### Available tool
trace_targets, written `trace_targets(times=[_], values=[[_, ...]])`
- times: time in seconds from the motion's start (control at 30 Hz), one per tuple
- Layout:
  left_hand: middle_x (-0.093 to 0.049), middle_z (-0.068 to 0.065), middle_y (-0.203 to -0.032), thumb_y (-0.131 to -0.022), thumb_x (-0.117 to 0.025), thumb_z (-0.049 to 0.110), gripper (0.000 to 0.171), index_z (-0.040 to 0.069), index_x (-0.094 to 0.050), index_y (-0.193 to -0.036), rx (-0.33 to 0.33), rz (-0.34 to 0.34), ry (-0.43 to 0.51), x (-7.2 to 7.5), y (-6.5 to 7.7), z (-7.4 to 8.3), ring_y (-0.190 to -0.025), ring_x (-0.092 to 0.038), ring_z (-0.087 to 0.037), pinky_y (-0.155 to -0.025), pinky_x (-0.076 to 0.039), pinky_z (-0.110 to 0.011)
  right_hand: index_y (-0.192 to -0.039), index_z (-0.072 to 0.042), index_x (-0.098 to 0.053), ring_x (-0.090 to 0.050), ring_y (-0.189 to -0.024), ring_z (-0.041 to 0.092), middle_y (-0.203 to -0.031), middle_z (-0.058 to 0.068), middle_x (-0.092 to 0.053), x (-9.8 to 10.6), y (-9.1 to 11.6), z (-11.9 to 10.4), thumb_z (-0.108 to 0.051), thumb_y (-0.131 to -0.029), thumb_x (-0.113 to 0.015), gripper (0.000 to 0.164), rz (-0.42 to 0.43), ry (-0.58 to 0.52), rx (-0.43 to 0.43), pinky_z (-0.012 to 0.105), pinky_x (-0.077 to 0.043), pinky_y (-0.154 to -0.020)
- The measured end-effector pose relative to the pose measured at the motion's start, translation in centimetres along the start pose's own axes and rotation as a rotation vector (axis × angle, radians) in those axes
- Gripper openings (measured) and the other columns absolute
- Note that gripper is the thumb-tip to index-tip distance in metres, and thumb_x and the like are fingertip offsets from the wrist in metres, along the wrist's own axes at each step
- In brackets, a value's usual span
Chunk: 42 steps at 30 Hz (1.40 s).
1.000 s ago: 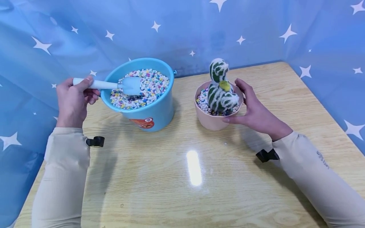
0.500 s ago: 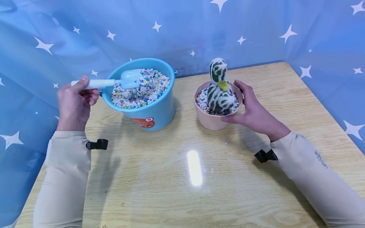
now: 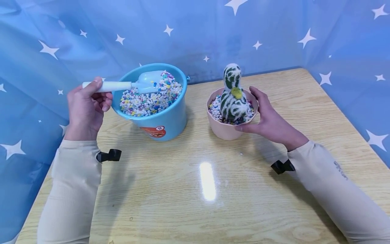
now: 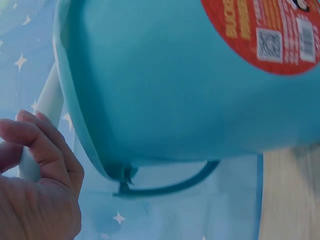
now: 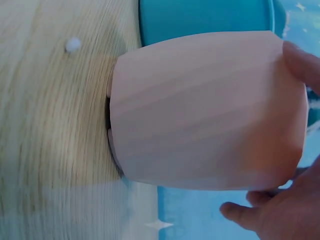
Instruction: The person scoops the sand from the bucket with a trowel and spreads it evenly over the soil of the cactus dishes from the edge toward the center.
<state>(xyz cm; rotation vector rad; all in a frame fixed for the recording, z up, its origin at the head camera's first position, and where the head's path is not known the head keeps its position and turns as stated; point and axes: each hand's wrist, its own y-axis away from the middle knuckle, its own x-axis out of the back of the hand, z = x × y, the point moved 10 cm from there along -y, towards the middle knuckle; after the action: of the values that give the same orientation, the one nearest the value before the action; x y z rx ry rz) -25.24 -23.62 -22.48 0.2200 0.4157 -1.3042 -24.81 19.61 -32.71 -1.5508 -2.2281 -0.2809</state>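
Note:
My left hand (image 3: 86, 108) grips the white handle of a light-blue scoop (image 3: 146, 81) over the blue bucket (image 3: 170, 123). Multicoloured pebbles (image 3: 143, 103) fill much of the bucket, and some lie on the scoop's blade toward its tip. In the left wrist view, curled fingers (image 4: 47, 150) wrap the handle beside the bucket's rim. My right hand (image 3: 272, 123) holds the pink pot (image 3: 223, 130) by its right side, thumb in front and fingers behind. A fuzzy green-and-white cactus (image 3: 233, 105) with a yellow flower stands among pebbles in the pot.
Both containers stand on a wood-grain table (image 3: 170, 189), near its back edge. A blue curtain (image 3: 189, 34) with white stars hangs behind and at the sides. One stray white pebble (image 5: 73, 44) lies on the table near the pot. The bucket's handle (image 4: 175, 187) hangs at its side.
The scoop has risen and shifted right and back over the bucket, with pebbles now on its blade. My left hand has moved slightly right with it. The right hand stays on the pot.

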Motion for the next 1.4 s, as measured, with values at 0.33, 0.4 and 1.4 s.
trace_targets(times=[0.33,0.4,1.4], values=[[-0.061,-0.016,-0.06,-0.092,-0.07,0.008,0.021,-0.009,-0.063,-0.102,-0.025,-0.06,-0.039,-2.7,0.4,-0.3,-0.043,-0.054,-0.018,-0.036,-0.036,-0.02,-0.157,-0.017,0.002,-0.008,-0.145,0.03,-0.159,0.011,-0.002,-0.2,0.2,-0.3,-0.027,-0.078,-0.086,0.119,0.022,0.05,-0.029,0.06,-0.015,-0.112],[-0.061,-0.016,-0.06,-0.092,-0.07,0.008,0.022,-0.01,-0.063,-0.102,-0.028,-0.073,-0.044,-3.1,0.4,-0.5,-0.042,-0.054,-0.018,-0.036,-0.036,-0.02,-0.157,-0.019,0.002,-0.008,-0.145,0.029,-0.16,0.01,-0.003,0.0,0.2,-0.3,-0.022,-0.079,-0.085,0.117,0.009,0.044,-0.017,0.06,-0.014,-0.112],[-0.06,-0.015,-0.06,-0.094,-0.069,0.014,0.027,-0.009,-0.054,-0.097,0.023,-0.188,-0.206,-9.2,0.7,-2.9,-0.04,-0.052,-0.016,-0.036,-0.04,-0.02,-0.156,-0.016,-0.008,-0.013,-0.141,0.034,-0.154,0.012,-0.008,0.1,0.5,-0.1,-0.026,-0.078,-0.086,0.11,0.054,0.072,-0.012,0.062,-0.017,-0.11]])
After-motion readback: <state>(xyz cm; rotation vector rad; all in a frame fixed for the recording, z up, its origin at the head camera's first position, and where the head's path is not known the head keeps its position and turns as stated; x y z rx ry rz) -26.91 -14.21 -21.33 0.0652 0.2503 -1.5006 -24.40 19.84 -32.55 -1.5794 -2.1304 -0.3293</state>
